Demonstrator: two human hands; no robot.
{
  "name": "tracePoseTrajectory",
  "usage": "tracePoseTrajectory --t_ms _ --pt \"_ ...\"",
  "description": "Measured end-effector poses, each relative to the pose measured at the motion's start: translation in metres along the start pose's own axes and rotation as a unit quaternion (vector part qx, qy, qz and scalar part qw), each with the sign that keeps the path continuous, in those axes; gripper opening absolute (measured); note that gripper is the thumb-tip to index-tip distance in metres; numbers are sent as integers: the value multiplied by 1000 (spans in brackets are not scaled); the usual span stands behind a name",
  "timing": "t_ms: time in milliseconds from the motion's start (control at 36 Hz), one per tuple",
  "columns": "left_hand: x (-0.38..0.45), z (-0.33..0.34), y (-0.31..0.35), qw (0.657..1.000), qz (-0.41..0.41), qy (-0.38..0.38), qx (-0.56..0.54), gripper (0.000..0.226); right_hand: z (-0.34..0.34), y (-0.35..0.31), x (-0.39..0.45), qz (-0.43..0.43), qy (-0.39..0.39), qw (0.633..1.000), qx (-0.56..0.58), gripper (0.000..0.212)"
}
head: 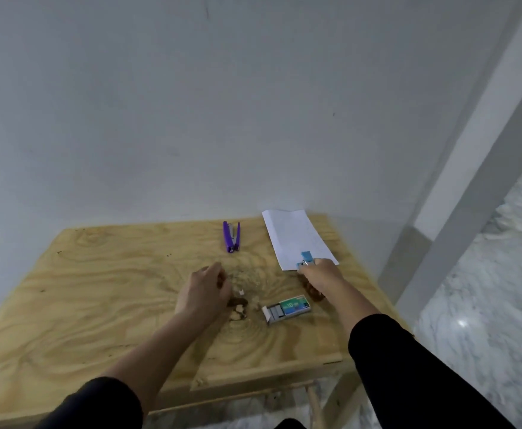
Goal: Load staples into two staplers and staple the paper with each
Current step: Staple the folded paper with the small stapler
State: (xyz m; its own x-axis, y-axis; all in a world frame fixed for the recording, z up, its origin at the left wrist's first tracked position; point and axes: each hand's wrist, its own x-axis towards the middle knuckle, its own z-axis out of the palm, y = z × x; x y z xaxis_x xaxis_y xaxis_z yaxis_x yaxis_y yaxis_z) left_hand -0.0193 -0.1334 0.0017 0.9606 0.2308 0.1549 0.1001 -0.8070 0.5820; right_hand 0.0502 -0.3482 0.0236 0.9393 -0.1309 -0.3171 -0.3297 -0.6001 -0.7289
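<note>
Hands first. Right hand [323, 274] was closed around a small blue stapler [305, 259], gripping its rear end, with the stapler's nose sitting over the near edge of the white paper [297, 239]. Whether the nose actually pinched the sheet could not be told; the view was slightly blurred there. Left hand [205, 292] hovered over the middle of the plywood bench [98, 289], fingers curled loosely inward; nothing identifiable was in it, though whether it pinched anything small could not be told. A tiny pale fragment [240, 293] lay on the bench just beside it, too small to name.

Staple box [287, 308] lay between the two forearms, drawer slid out to the left, grey staple strips showing in it. Purple stapler [231, 236] lay near the far edge of the bench, left of the paper and well apart from both hands, its top arm swung slightly open from the base.

Progress, as judged: blue stapler probably loaded, since it was already at the paper; its stapling stroke appeared in hand or imminent. No staple visible in the sheet. Purple stapler, lying open and unattended, likely remained to be loaded or closed, then used on the paper.
</note>
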Motion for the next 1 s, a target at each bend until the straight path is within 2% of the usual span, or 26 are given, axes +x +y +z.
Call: tracePoseTrajectory --t_ms 83,194,361,472,583,667,750,889,1000 --pt "23 15 31 998 -21 -46 -46 13 -2 1 6 6 -13 1000 6 16" --pt "51 41 75 982 -96 -118 -107 14 -5 7 9 -2 -25 999 23 21" --pt "75 67 111 968 -183 -117 -122 26 -6 15 14 -42 -32 998 28 33" --pt "85 68 111 965 -194 -139 -112 21 -8 18 17 -47 -39 998 30 34" --pt "85 68 105 966 -172 -164 -97 29 -10 25 17 -71 -48 995 55 32" --pt "83 71 103 960 -187 -155 -140 27 -11 31 15 -93 -47 988 112 28" --pt "81 68 104 931 -232 -134 -248 39 -15 29 11 -112 -53 983 135 36" --pt "79 61 106 892 -277 -118 -338 44 -19 29 13 -46 -167 939 296 41" --pt "79 63 105 883 -286 -103 -359 44 -21 31 17 -26 -207 931 300 42"
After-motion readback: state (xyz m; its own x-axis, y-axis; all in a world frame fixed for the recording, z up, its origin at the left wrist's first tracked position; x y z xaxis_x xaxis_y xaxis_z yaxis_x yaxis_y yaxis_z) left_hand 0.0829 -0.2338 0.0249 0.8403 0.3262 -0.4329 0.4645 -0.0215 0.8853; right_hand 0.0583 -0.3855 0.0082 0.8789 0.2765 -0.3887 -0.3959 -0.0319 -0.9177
